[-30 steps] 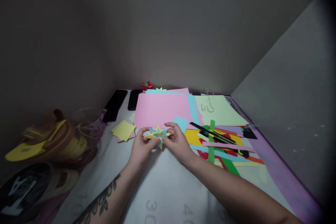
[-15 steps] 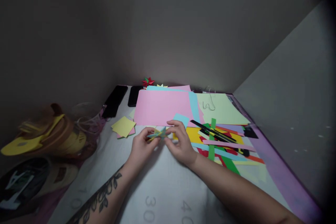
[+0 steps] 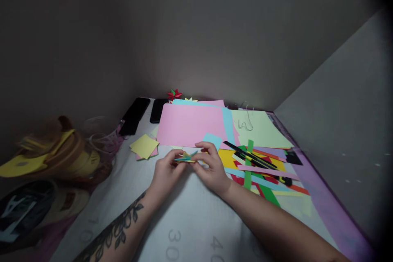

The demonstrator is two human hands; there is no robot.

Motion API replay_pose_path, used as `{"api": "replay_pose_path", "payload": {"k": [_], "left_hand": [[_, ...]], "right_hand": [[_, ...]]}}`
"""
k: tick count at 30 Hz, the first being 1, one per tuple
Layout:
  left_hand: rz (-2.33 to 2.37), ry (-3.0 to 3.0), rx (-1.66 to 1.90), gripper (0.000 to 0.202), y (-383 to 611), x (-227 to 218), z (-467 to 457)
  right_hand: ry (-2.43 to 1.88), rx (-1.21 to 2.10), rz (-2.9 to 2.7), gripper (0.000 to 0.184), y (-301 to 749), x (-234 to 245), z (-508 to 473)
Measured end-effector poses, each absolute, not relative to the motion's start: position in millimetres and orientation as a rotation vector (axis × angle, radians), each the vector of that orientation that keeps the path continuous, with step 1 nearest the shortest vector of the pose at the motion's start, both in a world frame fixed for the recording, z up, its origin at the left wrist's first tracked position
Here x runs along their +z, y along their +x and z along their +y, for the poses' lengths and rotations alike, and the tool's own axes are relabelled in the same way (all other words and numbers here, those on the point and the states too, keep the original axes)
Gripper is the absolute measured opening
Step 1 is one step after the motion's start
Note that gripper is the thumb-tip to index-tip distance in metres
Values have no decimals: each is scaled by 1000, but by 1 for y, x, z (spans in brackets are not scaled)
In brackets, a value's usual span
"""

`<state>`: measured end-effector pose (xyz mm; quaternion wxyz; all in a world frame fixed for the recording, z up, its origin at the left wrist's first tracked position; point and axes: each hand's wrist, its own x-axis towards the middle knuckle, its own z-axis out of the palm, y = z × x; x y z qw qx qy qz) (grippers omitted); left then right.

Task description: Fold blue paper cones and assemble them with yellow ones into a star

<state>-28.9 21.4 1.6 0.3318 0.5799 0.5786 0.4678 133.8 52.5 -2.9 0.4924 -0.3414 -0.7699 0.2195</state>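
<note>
A small folded paper star (image 3: pixel 186 157) in blue and yellow is pinched between my two hands, just above the white table cover. My left hand (image 3: pixel 167 170) closes thumb and fingers on its left side. On its right side, my right hand (image 3: pixel 211 170) grips with thumb and bent fingers, the others curled above. Fingertips hide part of the star. Left of my left hand lie small square papers, a yellow square (image 3: pixel 144 146) on top of a pink one. Behind my right hand rests a light blue square (image 3: pixel 211 141).
Large pink sheets (image 3: pixel 192 125) and a pale green sheet (image 3: pixel 258 129) lie at the back, with a red and green star (image 3: pixel 174 94) behind. Coloured strips (image 3: pixel 264 172) and scissors (image 3: pixel 285 180) are at right. Dark phones (image 3: pixel 136 114) and caps (image 3: pixel 46 155) are at left.
The paper star has tilted flatter between my fingers, so its points show less. Both hands stay in nearly the same place.
</note>
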Motion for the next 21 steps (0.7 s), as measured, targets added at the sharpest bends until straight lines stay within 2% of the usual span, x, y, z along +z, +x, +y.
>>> {"api": "replay_pose_path", "payload": {"k": [4,14,21], "left_hand": [[1533,1539,1221,19,-28,2,21],[1551,1787,1143,18,-29,1,15],[1557,1630,1175,20,-27,-3,18]], "right_hand": [[-808,484,-1902,11,134,-1,52],[-946,721,-1825,11,129,0,53],[-952,844,-1699,10,126,-4,56]]}}
